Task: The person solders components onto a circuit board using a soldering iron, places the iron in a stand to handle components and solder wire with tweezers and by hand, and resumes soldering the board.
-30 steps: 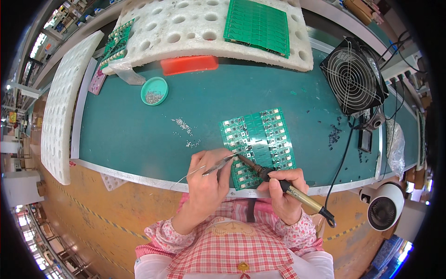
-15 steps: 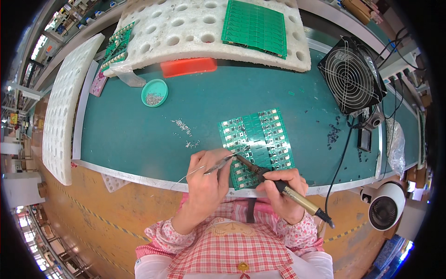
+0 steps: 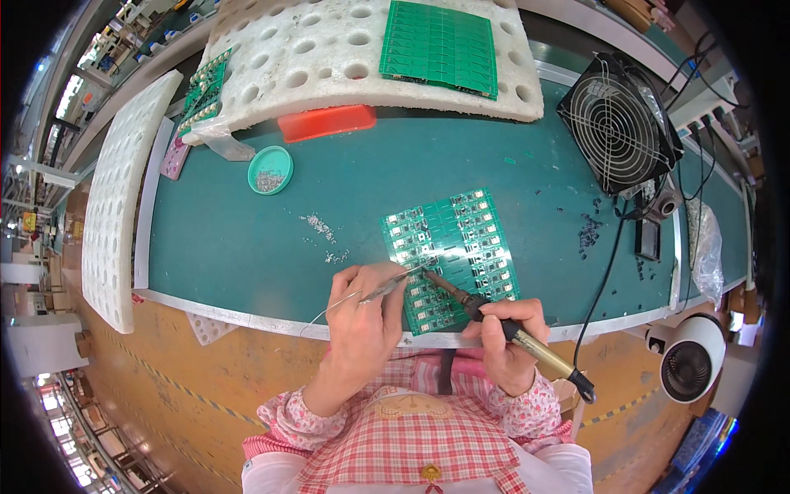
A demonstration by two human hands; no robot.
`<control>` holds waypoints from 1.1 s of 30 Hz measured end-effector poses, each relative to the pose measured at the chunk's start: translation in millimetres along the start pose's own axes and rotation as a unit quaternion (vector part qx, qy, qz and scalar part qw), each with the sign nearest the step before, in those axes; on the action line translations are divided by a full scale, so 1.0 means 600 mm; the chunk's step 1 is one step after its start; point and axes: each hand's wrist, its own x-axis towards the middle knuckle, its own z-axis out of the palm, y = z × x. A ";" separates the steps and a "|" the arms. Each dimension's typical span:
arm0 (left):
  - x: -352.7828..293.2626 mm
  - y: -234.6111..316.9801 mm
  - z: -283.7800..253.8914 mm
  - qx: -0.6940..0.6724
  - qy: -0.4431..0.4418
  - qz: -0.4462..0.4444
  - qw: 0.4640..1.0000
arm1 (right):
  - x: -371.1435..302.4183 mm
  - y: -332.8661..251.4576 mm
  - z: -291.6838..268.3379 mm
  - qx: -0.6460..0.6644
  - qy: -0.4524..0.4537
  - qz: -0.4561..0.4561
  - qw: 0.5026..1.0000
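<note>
- Right hand [image 3: 506, 342] is closed around the handle of a soldering iron [image 3: 494, 323], fingers wrapped tight, tip angled up and left onto the green circuit board panel [image 3: 451, 257].
- Left hand [image 3: 366, 317] pinches a pair of tweezers [image 3: 387, 288], fingers pressed together on them, points meeting the iron's tip at the panel's left edge.
- A thin strand of solder wire [image 3: 329, 309] curves out to the left from under the left hand.
- The panel lies flat on the green bench mat [image 3: 230, 239], tilted a little, its near corner reaching the mat's front edge just before the two hands.
- Small grey scraps [image 3: 317, 224] are scattered on the mat to the left of the panel.
- Further back-left, a round teal dish [image 3: 270, 170] holds tiny parts.
- Behind it, a flat red box [image 3: 327, 122] sits under the edge of a white foam tray with round holes [image 3: 313, 49].
- On that tray: another green panel [image 3: 440, 45] at the back, and a smaller populated board [image 3: 202, 90] at its left end.
- Far left, a pink flat packet [image 3: 174, 156] lies beside a second white foam tray [image 3: 115, 206].
- Right side, a black wire-guard fan [image 3: 617, 123] stands upright; a white fan [image 3: 691, 358] sits below the bench edge.
</note>
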 end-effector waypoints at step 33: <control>-0.004 0.002 0.005 0.007 0.012 -0.007 1.000 | 0.025 -0.009 -0.006 -0.012 -0.073 -0.017 0.997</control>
